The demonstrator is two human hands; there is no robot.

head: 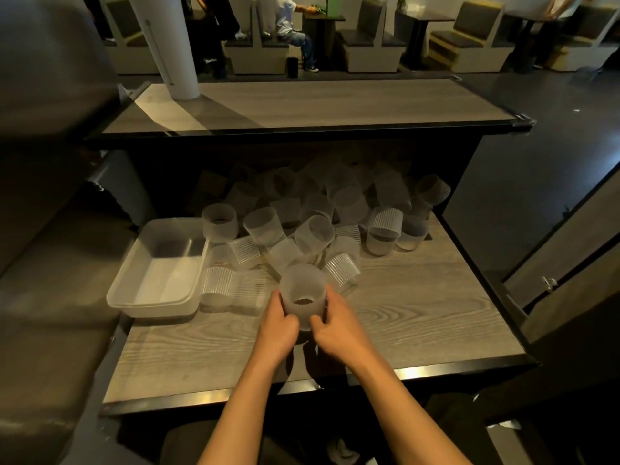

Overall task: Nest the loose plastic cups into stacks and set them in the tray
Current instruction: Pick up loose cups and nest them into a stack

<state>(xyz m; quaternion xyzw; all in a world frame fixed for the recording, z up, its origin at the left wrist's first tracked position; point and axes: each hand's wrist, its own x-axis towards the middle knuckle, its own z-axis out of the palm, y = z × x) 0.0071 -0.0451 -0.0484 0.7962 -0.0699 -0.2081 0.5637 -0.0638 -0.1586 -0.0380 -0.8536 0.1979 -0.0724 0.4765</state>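
Note:
A frosted plastic cup (pixel 303 290) stands upright near the middle of the wooden table, mouth up. My left hand (pixel 276 327) grips its left side and my right hand (pixel 335 327) grips its right side, fingers curled round the lower wall. Whether a second cup is nested inside I cannot tell. Behind it lies a heap of several loose translucent cups (pixel 315 229), some ribbed, some frosted, many on their sides. A clear rectangular plastic tray (pixel 134 290) sits at the table's left edge with nothing in it.
The wooden table (pixel 419 317) has bare surface to the right and in front of my hands. A raised shelf (pixel 302 105) overhangs the back of the cup heap. A white pillar (pixel 167 45) stands at the shelf's left. People sit at booths far behind.

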